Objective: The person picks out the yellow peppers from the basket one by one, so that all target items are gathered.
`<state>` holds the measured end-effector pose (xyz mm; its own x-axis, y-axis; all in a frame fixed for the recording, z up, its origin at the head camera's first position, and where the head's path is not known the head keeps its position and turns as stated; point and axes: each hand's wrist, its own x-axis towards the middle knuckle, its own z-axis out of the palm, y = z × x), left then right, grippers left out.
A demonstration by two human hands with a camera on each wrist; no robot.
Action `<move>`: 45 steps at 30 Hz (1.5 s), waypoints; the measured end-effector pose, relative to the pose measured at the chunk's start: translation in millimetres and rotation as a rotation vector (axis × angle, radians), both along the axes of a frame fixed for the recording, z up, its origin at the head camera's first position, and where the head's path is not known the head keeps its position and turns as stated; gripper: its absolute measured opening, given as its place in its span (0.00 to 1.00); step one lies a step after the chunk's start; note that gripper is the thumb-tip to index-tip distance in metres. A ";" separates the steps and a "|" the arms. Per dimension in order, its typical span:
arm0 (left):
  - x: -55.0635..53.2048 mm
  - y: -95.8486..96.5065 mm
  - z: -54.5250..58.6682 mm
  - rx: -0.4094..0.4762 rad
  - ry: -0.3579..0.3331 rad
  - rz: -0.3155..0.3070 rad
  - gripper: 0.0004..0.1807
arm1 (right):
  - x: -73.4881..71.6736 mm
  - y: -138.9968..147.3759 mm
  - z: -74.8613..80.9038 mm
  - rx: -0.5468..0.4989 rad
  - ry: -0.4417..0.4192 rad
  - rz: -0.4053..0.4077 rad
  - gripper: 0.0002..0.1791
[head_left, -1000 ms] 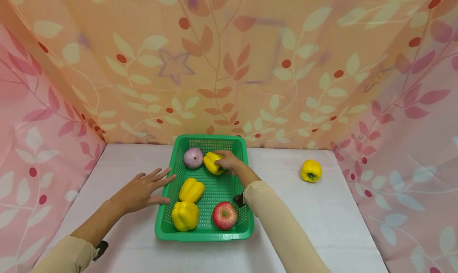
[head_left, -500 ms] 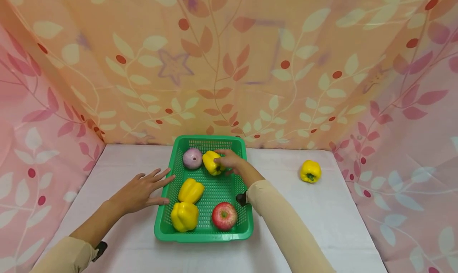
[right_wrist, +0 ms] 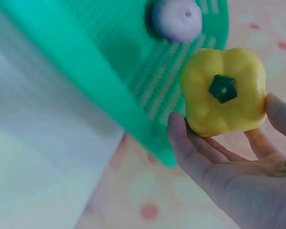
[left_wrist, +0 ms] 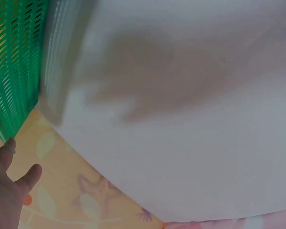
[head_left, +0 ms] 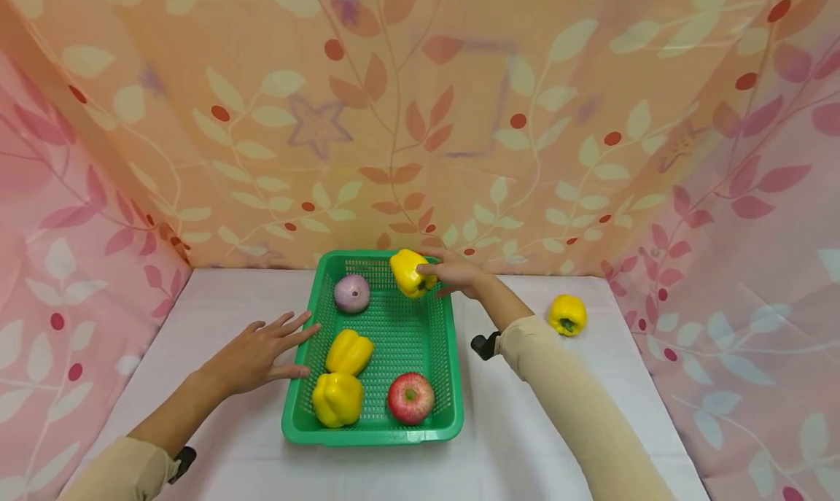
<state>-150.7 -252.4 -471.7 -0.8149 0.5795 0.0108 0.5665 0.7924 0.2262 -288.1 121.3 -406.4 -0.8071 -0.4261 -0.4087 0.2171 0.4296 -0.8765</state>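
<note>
Above the far right corner of the green basket point(head_left: 372, 437), my right hand point(head_left: 457, 273) grips a yellow bell pepper point(head_left: 410, 273). Its green stem end point(right_wrist: 223, 88) faces the right wrist camera, with fingers and thumb on the pepper's sides. My left hand point(head_left: 262, 351) is spread beside the basket's left rim, fingertips at the rim. Inside the basket are a purple onion point(head_left: 352, 294) at the back left, a yellow bell pepper point(head_left: 349, 353) at the left, another yellow bell pepper point(head_left: 337, 399) at the front left and a red apple point(head_left: 410, 398) at the front right.
On the white tabletop point(head_left: 518, 406), a further yellow bell pepper point(head_left: 567, 315) sits to the right of the basket. Patterned cloth point(head_left: 407, 122) hangs behind the table and along both sides.
The right hand has lifted the yellow bell pepper from beside the onion and carried it right, over the basket's back right corner. My left hand has stayed put.
</note>
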 end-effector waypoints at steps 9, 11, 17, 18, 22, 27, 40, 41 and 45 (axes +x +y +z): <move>0.5 -0.7 1.2 -0.008 -0.002 -0.001 0.43 | -6.9 56.6 13.5 0.046 0.047 -0.017 0.31; 1.2 -0.8 1.6 -0.009 0.001 0.002 0.43 | -7.0 67.9 9.3 0.064 0.042 -0.025 0.31; 2.9 -0.5 2.8 -0.009 0.005 -0.002 0.42 | -3.7 96.9 -6.3 0.103 0.013 -0.050 0.31; 3.2 -0.5 3.0 -0.010 0.004 -0.003 0.42 | -2.7 100.7 -8.7 0.108 0.009 -0.054 0.31; 2.7 -0.3 3.6 -0.013 0.003 -0.001 0.42 | 0.6 112.7 -17.1 0.129 0.006 -0.062 0.31; 2.2 -0.5 2.2 -0.009 0.009 -0.001 0.42 | 2.8 125.1 -28.3 0.146 -0.005 -0.094 0.33; 0.7 -0.3 -1.6 -0.004 -0.001 0.002 0.43 | 10.4 148.8 -60.2 0.144 -0.075 -0.224 0.34; 0.8 -0.3 -1.6 -0.004 0.001 0.000 0.42 | 10.7 150.0 -61.9 0.146 -0.084 -0.233 0.35; 1.5 -0.2 0.1 0.003 0.011 -0.002 0.42 | 12.4 154.3 -68.0 0.162 -0.103 -0.263 0.36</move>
